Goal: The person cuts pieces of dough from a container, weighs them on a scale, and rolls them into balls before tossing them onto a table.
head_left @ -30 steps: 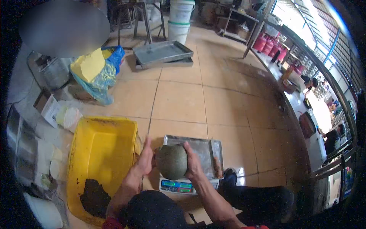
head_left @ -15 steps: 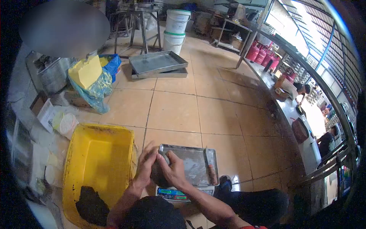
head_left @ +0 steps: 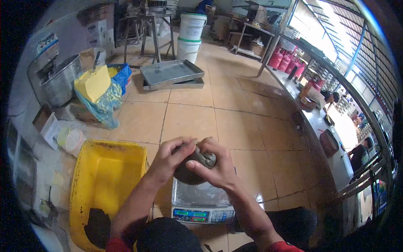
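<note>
Both hands are wrapped round a dark grey, dough-like lump [head_left: 189, 173], its top creased and pinched. My left hand [head_left: 174, 157] grips its left side with bent fingers. On the other side my right hand [head_left: 216, 164] presses in, the thumb lying across the lump's front. Below them a shallow metal tray [head_left: 201, 195] sits on a digital scale [head_left: 201, 215] with a lit display and a keypad. The hands and right forearm cover part of the tray. Left of my left forearm stands a yellow tub [head_left: 111, 168] with a dark mass [head_left: 98, 227] in its near end.
Two metal trays [head_left: 172, 73] lie stacked on the floor ahead. A yellow block [head_left: 93, 84] in plastic, a metal pot [head_left: 63, 82] and a small cup [head_left: 74, 140] stand left. White buckets [head_left: 192, 27] are stacked behind. A long counter [head_left: 319, 130] runs along the right, with people beyond.
Both hands have moved up and right with the lump, and its creased top now faces me. The knife-like tool seen on the tray's right side is out of sight.
</note>
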{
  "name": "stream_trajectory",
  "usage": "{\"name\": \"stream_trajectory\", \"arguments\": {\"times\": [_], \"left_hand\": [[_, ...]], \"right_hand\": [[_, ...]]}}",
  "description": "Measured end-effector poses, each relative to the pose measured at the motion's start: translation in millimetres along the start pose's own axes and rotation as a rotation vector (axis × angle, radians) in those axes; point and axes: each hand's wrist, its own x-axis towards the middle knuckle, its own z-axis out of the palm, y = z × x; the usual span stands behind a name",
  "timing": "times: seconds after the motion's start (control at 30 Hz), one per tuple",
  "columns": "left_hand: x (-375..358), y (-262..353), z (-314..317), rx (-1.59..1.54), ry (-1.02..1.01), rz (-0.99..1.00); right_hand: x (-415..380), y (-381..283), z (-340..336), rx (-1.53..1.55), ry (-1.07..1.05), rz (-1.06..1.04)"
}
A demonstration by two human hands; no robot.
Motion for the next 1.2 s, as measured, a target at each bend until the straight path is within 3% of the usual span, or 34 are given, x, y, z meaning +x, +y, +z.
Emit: {"name": "stream_trajectory", "arguments": {"times": [0.07,0.13,0.23,0.27,0.37,0.4,0.47,0.53,0.57,0.6,0.63,0.67,0.73,0.77,0.8,0.87,0.9,0.97,1.0,1.07,1.13,1.2], "left_hand": [[-0.2,-4.6,1.2,0.029,0.058,-0.12],[1.8,-14.1,0.7,0.04,0.03,-0.107],[5.3,-14.8,8.3,0.097,0.074,-0.074],[7.6,-13.7,11.7,0.121,0.103,-0.061],[12.2,-13.9,-1.0,0.363,-0.038,-0.185],[12.8,-15.4,2.2,0.31,-0.126,-0.098],[11.6,-20.6,14.3,0.196,-0.294,0.068],[17.8,-39.2,12.1,0.371,-0.48,0.276],[21.0,-44.4,13.4,0.44,-0.561,0.39],[16.8,-47.5,22.4,0.465,-0.497,0.353],[13.7,-44.9,30.2,0.488,-0.433,0.306],[18.9,-36.8,32.6,0.565,-0.533,0.154],[28.1,-14.9,45.1,0.829,-0.637,-0.171],[28.5,-9.7,49.1,0.999,-0.636,-0.347],[24.5,-18.8,45.7,0.968,-0.512,-0.172],[17.5,-53.3,39.2,0.797,-0.274,0.086],[15.7,-71.6,37.3,0.664,-0.18,0.176],[5.3,-105.6,39.4,0.192,-0.036,0.108],[0.9,-109.8,32.3,0.197,-0.053,0.162],[-1.7,-121.5,13.3,0.087,0.181,0.158],[3.0,-119.1,-11.6,0.026,0.448,0.1],[5.7,-159.5,-49.8,-0.096,0.41,-0.135]], "right_hand": [[-9.1,-2.2,4.7,0.185,0.151,0.098],[-13.7,-10.6,3.2,0.24,0.211,0.221],[-18.0,6.8,3.0,0.09,0.11,-0.02],[-15.0,-4.0,11.4,0.12,0.28,-0.062],[-32.7,1.1,22.6,0.045,0.231,-0.082],[-34.0,4.2,27.2,0.001,0.272,-0.137],[-38.0,0.6,25.8,0.041,0.297,-0.016],[-46.7,1.2,17.6,0.032,0.224,0.059],[-43.7,6.1,21.3,-0.122,0.284,0.017],[-39.4,12.7,25.0,-0.275,0.333,-0.019],[-36.8,10.6,19.1,-0.461,0.222,0.148],[-27.0,20.9,16.3,-0.673,0.377,0.113],[-25.7,60.0,7.9,-0.4,0.339,0.076],[-35.8,74.7,11.5,-0.064,0.34,0.164],[-45.8,89.5,15.1,0.268,0.379,0.251],[-76.2,102.0,26.7,1.342,0.437,0.629],[-80.3,80.3,33.1,1.393,0.519,0.837],[-87.0,91.3,26.5,1.131,0.43,0.81],[-91.4,100.7,21.9,1.007,0.385,0.797],[-94.7,121.6,17.7,0.758,0.299,0.742],[-100.1,143.5,34.6,0.125,-0.014,0.812],[-128.5,176.2,91.1,-0.496,-0.245,0.766]]}}
